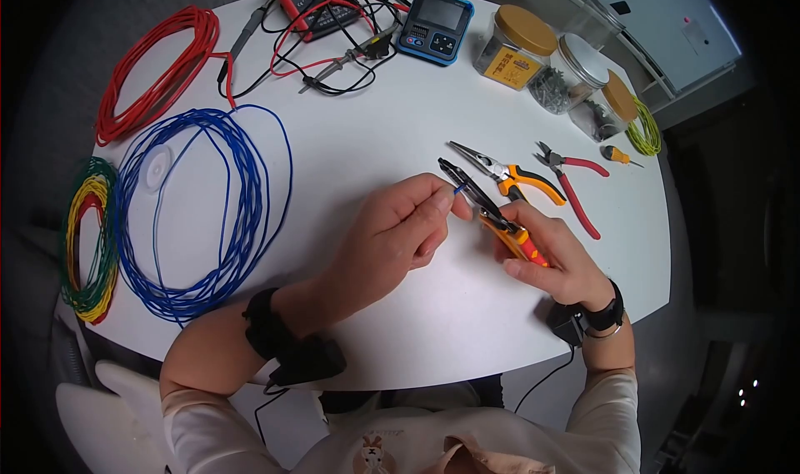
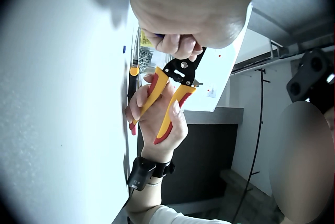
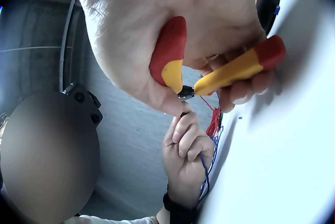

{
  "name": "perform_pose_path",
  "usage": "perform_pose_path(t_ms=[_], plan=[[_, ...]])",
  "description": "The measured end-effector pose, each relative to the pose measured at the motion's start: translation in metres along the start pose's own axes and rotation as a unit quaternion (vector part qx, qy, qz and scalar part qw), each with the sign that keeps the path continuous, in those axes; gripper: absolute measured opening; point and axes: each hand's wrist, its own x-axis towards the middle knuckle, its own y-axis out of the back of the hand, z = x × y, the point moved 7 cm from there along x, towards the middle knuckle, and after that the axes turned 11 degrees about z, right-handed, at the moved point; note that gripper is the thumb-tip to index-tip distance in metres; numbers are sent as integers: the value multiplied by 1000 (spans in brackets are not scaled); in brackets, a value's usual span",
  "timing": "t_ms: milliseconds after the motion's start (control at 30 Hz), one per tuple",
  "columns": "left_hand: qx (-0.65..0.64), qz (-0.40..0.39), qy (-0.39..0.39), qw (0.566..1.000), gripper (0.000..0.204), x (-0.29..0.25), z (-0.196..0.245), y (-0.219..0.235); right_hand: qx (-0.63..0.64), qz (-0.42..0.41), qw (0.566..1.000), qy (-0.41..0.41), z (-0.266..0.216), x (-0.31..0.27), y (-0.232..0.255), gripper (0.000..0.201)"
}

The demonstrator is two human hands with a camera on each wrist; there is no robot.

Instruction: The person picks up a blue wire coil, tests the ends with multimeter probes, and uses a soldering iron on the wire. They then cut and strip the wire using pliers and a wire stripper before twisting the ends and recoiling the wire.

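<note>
Blue plastic-coated wire (image 1: pixel 459 188) is pinched between the left hand's (image 1: pixel 400 228) thumb and fingers above the white table (image 1: pixel 467 316), its short end at the wire strippers' (image 1: pixel 483 199) black jaws; whether it lies between them I cannot tell. Likely light, thin and springy, it should bend easily, so a pinch close behind the tip would steady it best. The right hand (image 1: pixel 562 257) curls round the strippers' red-and-yellow handles (image 2: pixel 180 109), which stand apart; they look rigid and fairly sure to grip, with best leverage well back from the pivot.
</note>
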Motion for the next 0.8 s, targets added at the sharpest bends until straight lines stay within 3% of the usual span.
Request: perform_pose_path(t_ms=[267, 367, 567, 800], plan=[[-4, 0, 1, 1000, 26, 2, -3, 0, -41, 7, 999, 7, 2, 0, 0, 39], [18, 6, -8, 1000, 26, 2, -2, 1, -129, 86, 987, 44, -10, 0, 3, 40], [27, 17, 6, 999, 26, 2, -3, 1, -202, 132, 967, 86, -13, -1, 8, 39], [28, 7, -14, 999, 25, 2, -1, 1, 43, -3, 998, -43, 8, 0, -4, 36]])
